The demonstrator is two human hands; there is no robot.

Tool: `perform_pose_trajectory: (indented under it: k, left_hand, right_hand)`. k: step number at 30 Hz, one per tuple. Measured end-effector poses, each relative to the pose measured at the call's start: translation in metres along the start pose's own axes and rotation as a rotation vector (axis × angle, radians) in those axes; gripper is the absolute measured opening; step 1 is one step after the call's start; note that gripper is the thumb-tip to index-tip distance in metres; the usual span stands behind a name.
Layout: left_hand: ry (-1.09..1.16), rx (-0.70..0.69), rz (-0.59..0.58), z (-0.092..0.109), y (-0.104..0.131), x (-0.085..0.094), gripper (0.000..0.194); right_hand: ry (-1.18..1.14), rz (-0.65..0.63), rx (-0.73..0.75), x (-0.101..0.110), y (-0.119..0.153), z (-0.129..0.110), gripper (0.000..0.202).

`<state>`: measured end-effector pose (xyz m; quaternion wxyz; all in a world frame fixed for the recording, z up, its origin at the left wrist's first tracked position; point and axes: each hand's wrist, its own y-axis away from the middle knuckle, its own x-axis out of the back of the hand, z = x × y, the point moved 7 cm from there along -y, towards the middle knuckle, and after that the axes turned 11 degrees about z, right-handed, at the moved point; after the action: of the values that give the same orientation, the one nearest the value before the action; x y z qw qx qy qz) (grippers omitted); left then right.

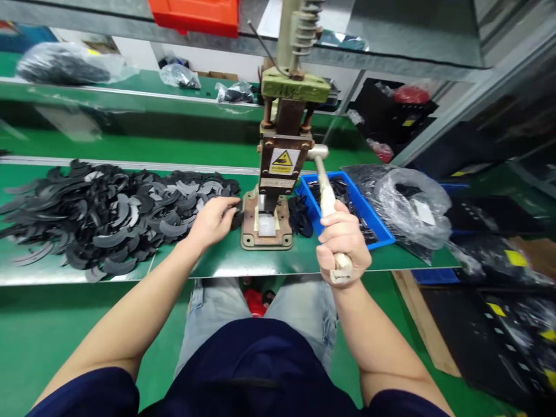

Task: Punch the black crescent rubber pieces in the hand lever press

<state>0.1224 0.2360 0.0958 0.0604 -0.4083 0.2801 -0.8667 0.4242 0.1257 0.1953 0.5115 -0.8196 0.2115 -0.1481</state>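
Observation:
A hand-operated lever press (282,156) stands on the green bench, with a yellow warning label on its front and a pale block (266,226) on its base. My right hand (345,246) is wrapped around the press's lever handle (325,185), which has worn, light-coloured wrapping. Just left of the base, my left hand (212,223) has its fingers bent around a small black part (237,217), partly hidden by them. Beside that hand spreads a big pile of black and grey curved parts (125,214).
Right of the press sits a blue tray (382,234) holding dark parts, with more black pieces (299,215) between them. Clear plastic bags (412,202) lie farther right. An orange bin (195,14) rests on the overhead shelf. Bagged dark parts (65,63) line the rear ledge.

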Motion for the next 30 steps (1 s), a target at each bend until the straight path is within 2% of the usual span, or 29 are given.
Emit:
perform_pose_trajectory:
  k: [3,5,9,12,15,18,22,25,30]
  left_hand:
    - [-0.196,0.057,0.129,-0.028,0.028,0.051,0.037]
    - [-0.311,0.037,0.098,-0.035,0.056,0.064,0.037]
    - [-0.459,-0.044,-0.077,-0.028,0.117,0.049,0.047]
    - [-0.493,-0.041,-0.097,-0.021,0.144,0.041,0.052]
    - [-0.466,-0.032,-0.077,-0.02,0.148,0.044,0.046]
    - [-0.46,-0.024,-0.059,-0.026,0.134,0.049,0.05]
    - [-0.456,-0.049,-0.109,-0.031,0.121,0.041,0.055]
    - [-0.428,-0.077,-0.113,-0.027,0.131,0.037,0.051]
    - [-0.348,-0.168,-0.113,-0.007,0.162,0.041,0.052]
  right_hand:
    - [-0.059,0.072,0.036,-0.003,-0.002,0.0,0.023]
    - [-0.103,0.11,0.071,-0.004,-0.004,0.0,0.022]
    - [-0.134,0.131,0.122,-0.006,-0.005,0.0,0.021]
    - [-0.145,0.122,0.14,-0.005,-0.005,0.0,0.02]
    - [-0.149,0.118,0.152,-0.005,-0.004,0.0,0.023]
    - [-0.148,0.125,0.153,-0.005,-0.004,0.001,0.024]
    - [-0.131,0.118,0.148,-0.005,-0.004,0.001,0.021]
    - [-0.126,0.101,0.141,-0.005,-0.004,0.0,0.019]
    - [-0.126,0.104,0.151,-0.005,-0.005,-0.001,0.023]
